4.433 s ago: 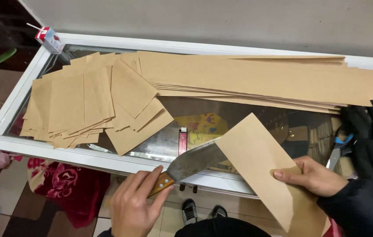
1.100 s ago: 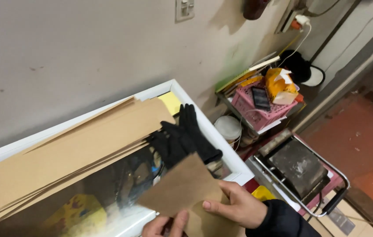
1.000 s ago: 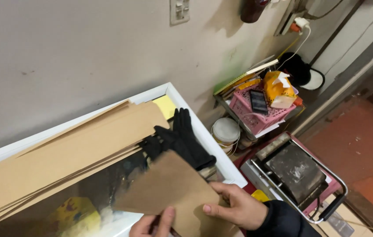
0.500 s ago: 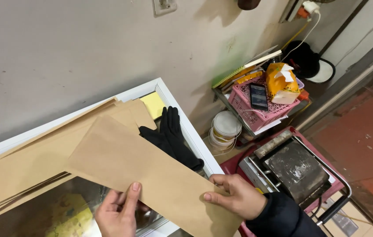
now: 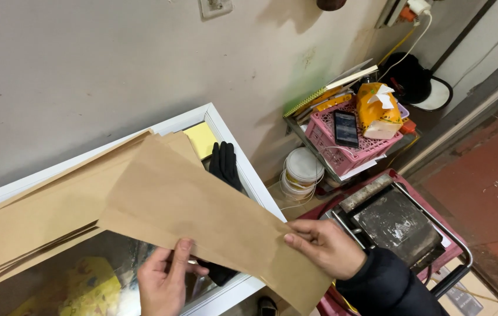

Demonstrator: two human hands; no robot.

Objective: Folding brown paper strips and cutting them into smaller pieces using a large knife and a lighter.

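A pink basket (image 5: 331,137) by the wall holds a phone (image 5: 346,128) and an orange bag (image 5: 376,111). Over the glass-topped worktop (image 5: 225,137), both hands hold up a long brown paper sheet (image 5: 202,210): the left hand (image 5: 164,284) grips its lower edge, thumb on top, and the right hand (image 5: 325,248) clamps its right end. A black glove (image 5: 224,165) lies behind the sheet, beside stacked brown paper (image 5: 38,216).

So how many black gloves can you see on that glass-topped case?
1 black glove, lying by the case's white frame beside a yellow pad. The brown paper sheet held by both hands may hide another; something dark shows under its lower edge.
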